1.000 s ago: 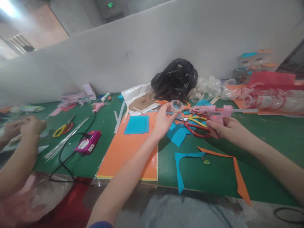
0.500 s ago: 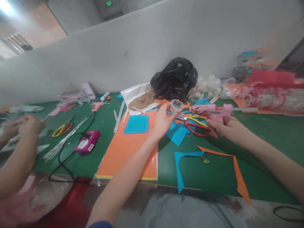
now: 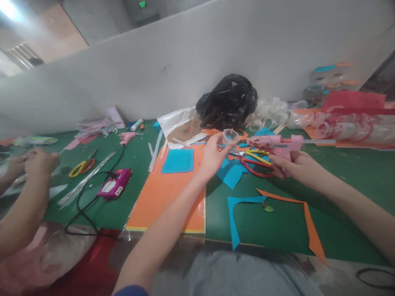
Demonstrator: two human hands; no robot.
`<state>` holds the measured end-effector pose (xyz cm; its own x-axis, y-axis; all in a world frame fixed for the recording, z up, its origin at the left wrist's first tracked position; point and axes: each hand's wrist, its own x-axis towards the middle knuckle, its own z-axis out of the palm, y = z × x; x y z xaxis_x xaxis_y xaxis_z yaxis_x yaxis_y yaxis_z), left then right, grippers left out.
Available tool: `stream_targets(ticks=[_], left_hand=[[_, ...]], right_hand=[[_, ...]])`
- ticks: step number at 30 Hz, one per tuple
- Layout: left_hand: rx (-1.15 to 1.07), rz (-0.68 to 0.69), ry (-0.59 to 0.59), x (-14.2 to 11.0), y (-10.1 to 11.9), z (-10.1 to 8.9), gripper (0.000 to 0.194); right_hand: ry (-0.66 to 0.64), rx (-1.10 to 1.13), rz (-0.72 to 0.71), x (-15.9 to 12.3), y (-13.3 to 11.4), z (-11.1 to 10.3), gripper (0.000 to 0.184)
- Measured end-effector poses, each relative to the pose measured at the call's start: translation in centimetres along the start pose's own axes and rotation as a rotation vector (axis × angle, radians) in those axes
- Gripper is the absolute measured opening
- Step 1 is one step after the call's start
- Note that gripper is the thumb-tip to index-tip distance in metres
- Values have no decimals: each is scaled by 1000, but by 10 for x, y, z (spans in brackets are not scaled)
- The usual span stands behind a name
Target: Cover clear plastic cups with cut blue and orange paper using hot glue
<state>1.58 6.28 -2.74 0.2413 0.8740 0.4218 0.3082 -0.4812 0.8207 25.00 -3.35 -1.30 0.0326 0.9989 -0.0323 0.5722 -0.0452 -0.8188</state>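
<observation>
My left hand (image 3: 214, 158) pinches a small transparent plastic ring (image 3: 230, 136) between its fingertips, above the scattered paper. My right hand (image 3: 286, 165) is shut around the grip of a pink hot glue gun (image 3: 277, 144), with a glue stick (image 3: 319, 141) sticking out of its back. The gun's nozzle points left, close to the ring but apart from it. Beneath my hands lie blue paper cut-outs (image 3: 230, 174) and red-handled pliers (image 3: 254, 167).
An orange board (image 3: 166, 201) lies on the green mat (image 3: 277, 230). A co-worker's hands (image 3: 40, 162) work at the left, near yellow scissors (image 3: 80, 168), a second pink glue gun (image 3: 126, 137) and a magenta device (image 3: 115, 184) with a black cord. A black plastic bag (image 3: 228, 102) and transparent rings (image 3: 339, 130) fill the back.
The view has tilted slightly. My hands keep the same hold on the ring and the glue gun.
</observation>
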Motion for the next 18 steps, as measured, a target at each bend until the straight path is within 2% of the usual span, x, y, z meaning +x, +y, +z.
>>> stream_targets(ticks=[8, 14, 18], left_hand=[[-7, -11, 5, 1, 0, -1, 31], [59, 48, -23, -1, -2, -2, 30], [127, 89, -48, -2, -4, 1, 31]], right_hand=[[25, -23, -3, 1, 1, -2, 67], [143, 43, 57, -4, -11, -7, 59], [80, 57, 23, -5, -11, -5, 62]])
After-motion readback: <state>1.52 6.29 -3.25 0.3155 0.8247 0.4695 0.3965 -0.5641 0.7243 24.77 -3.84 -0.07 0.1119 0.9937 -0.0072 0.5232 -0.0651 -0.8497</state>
